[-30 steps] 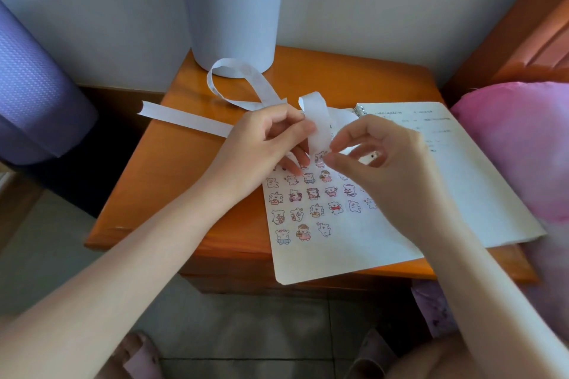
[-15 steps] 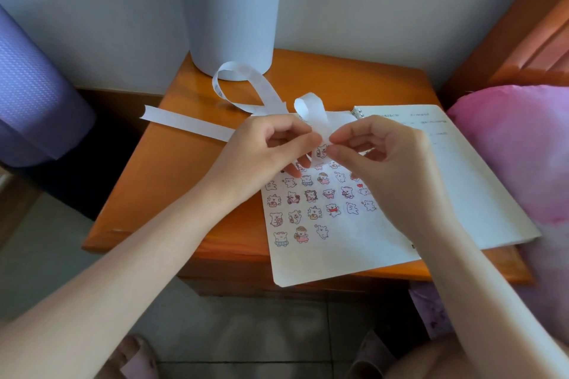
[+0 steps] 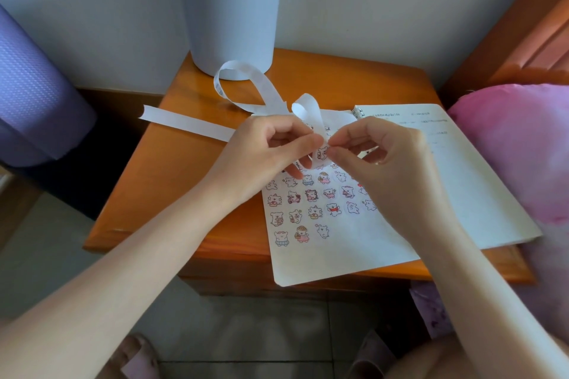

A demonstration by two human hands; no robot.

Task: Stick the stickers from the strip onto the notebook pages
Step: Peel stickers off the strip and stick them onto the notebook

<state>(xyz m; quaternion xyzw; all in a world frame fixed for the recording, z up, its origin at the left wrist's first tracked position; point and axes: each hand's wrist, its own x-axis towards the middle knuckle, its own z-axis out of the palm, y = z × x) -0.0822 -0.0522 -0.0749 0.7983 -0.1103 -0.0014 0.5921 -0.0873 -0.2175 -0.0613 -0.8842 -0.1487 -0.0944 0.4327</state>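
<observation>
Over the open notebook (image 3: 369,251), lying at the 4 o'clock side of the tabletop (image 3: 184,172), the left hand (image 3: 271,154) had its grip clamped on the sticker strip (image 3: 187,124). The right hand (image 3: 388,163), at its 3 o'clock, pinched the same strip, whose tail looped toward 11 o'clock.

The orange wooden surface (image 3: 172,181) carries a pale grey bin (image 3: 229,15) upright at its back left. A white strip (image 3: 184,124) lies across the left side, one end past the edge. An open notebook (image 3: 462,181) covers the right half, overhanging the front.
</observation>
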